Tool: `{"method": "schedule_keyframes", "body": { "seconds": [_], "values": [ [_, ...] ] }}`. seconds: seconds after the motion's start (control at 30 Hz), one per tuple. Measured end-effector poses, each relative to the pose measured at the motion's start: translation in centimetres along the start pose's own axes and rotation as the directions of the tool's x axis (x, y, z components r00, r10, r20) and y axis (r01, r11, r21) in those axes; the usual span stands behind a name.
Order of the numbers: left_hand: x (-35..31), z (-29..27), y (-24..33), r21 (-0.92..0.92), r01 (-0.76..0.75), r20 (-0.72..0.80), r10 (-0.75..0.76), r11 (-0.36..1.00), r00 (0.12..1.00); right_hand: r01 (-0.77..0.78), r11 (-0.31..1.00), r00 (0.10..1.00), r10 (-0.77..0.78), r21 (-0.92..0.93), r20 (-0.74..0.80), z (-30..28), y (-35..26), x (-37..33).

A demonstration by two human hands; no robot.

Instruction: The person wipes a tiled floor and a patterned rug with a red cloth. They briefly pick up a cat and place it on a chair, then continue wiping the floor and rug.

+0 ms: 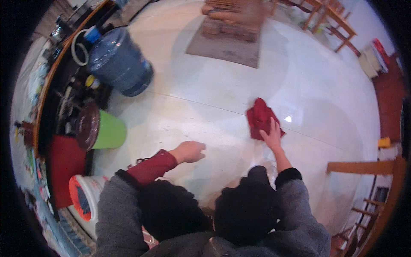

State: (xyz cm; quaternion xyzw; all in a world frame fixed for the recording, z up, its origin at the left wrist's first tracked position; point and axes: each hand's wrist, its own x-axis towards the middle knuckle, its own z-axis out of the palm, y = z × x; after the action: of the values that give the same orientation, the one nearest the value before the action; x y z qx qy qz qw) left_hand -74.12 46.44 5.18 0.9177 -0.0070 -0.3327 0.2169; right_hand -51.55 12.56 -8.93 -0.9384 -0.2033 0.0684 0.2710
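A dark red cloth [259, 115] lies bunched on the pale tiled floor [205, 124], right of the middle. My right hand [272, 136] rests on the near edge of this cloth, thumb and fingers spread over it. Farther left, my left hand [190, 152] is held out over the floor with its fingers curled in. Nothing shows in it, and a red cuff covers that wrist. Both forearms wear grey sleeves, and my dark-clad knees [248, 203] are bent between them.
At the left stand a blue water-cooler bottle [122, 60], a green bin [110, 129] and a white bucket with an orange liner [81, 197], beside a cabinet. A brown stack [231, 28] sits on a grey mat [222, 49] ahead. Wooden furniture [364, 167] lines the right.
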Motion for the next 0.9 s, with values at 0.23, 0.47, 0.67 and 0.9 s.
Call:
{"method": "schedule_keyframes", "body": {
  "seconds": [0.23,0.47,0.67,0.9],
  "values": [
    [1.1,2.4,-2.4,-0.21,0.056,-0.105,-0.08,0.976,0.991,-0.165,0.973,0.896,0.215,-0.159,0.388,3.2,-7.3,5.3],
    [2.5,3.4,-4.9,-0.163,-0.068,-0.427,-0.008,0.984,0.904,0.452,0.881,0.61,-0.191,-0.14,0.769,8.3,-21.4,0.4],
    [-1.0,8.1,-5.7,-0.343,-0.043,-0.303,-0.067,0.938,0.951,0.359,0.753,0.443,-0.657,0.551,0.61,9.2,-20.5,-1.2],
    [1.4,9.5,-6.1,0.274,-0.189,-0.285,0.267,0.943,0.921,-0.437,0.686,0.785,0.607,0.582,-0.127,-5.4,-1.8,-5.8]
  ]
}}
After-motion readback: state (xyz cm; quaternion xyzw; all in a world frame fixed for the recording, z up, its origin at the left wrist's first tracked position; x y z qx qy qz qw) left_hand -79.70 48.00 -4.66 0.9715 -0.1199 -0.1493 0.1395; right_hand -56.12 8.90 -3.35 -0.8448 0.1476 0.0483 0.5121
